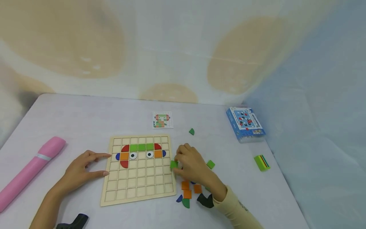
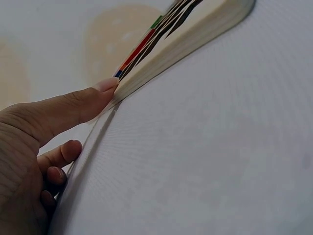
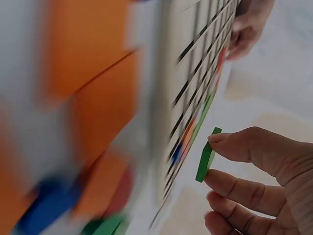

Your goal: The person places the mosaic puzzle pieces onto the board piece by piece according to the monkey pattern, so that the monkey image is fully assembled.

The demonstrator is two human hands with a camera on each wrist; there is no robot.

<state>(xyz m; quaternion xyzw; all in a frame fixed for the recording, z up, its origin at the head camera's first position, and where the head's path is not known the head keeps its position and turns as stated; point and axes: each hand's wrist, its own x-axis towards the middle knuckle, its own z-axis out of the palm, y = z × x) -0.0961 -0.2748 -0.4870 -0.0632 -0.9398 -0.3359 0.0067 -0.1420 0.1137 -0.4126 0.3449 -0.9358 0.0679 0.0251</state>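
Note:
A wooden grid board lies on the table. Set in its upper rows are green and orange squares, red and blue curved pieces, and two eye tiles. At the board's left edge, my left hand rests with thumb and forefinger extended; the left wrist view shows the thumb touching the rim. My right hand pinches a green square tile between thumb and fingertips, close by the board's right edge. Beneath and beside this hand lie loose orange squares, partly covered by it.
A pattern card lies beyond the board. Loose green pieces and dark blue ones are scattered on the right. Farther right are a blue box and a green stack. A pink roll lies at left.

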